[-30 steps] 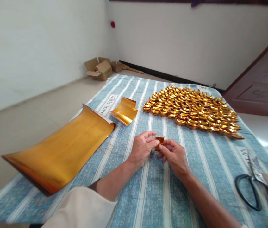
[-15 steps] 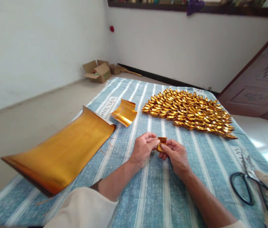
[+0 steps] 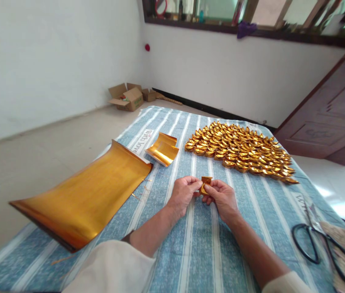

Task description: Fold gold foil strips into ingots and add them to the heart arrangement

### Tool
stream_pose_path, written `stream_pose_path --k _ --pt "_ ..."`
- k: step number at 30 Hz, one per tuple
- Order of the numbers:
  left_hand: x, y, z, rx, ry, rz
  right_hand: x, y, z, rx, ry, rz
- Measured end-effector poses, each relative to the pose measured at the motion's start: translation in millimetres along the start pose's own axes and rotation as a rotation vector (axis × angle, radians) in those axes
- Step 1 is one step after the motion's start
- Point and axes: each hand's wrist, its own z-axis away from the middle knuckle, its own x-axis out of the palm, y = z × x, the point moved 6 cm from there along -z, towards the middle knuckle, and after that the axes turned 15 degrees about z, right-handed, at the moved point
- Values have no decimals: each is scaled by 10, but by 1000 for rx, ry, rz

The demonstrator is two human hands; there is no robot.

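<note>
Between my two hands is a small folded piece of gold foil paper (image 3: 206, 180), held above the striped cloth. My left hand (image 3: 184, 194) pinches its left edge with thumb and fingertips. On the other side, my right hand (image 3: 223, 197) grips it, the thumb pressed on its lower part. Part of the piece is hidden behind the fingers. Beyond my hands, to the right, sit rows of folded gold paper ingots (image 3: 242, 150), packed close together. A short stack of curled gold foil sheets (image 3: 162, 149) lies ahead and to the left.
A large curled gold foil sheet (image 3: 83, 195) covers the left of the table, with thin gold scraps by its edge. Black-handled scissors (image 3: 306, 244) lie at the right on the striped tablecloth (image 3: 172, 268), near a beige cloth (image 3: 343, 264). An open cardboard box (image 3: 128, 99) stands on the floor behind.
The camera view has tilted up slightly, showing more of the window ledge. Both hands keep hold of the small foil piece, with little visible change in their grip.
</note>
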Motion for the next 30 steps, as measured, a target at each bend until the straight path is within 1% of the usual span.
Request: stream_pose_path --k 5,8,13,16,20,24,27,30 --pt "-38 42 -14 5 -12 8 51 -1 -33 -28 -21 23" --pt "-53 36 -27 -36 -42 -1 60 16 -44 -41 -24 62" --pt "-64 -21 -60 -134 -116 50 66 21 -41 -47 -26 83" --pt "-75 -38 -80 -132 -126 29 64 0 -31 -46 -15 105" --pt "-94 -66 -106 -123 -105 24 59 -23 -22 -37 -3 123" --pt "-109 -121 -127 -172 -74 123 64 -14 -17 -21 16 147" --pt "-133 -134 -130 -187 -6 207 60 -6 4 -30 77 179" --pt "-127 -114 -115 -187 34 267 46 -50 48 -115 173 302"
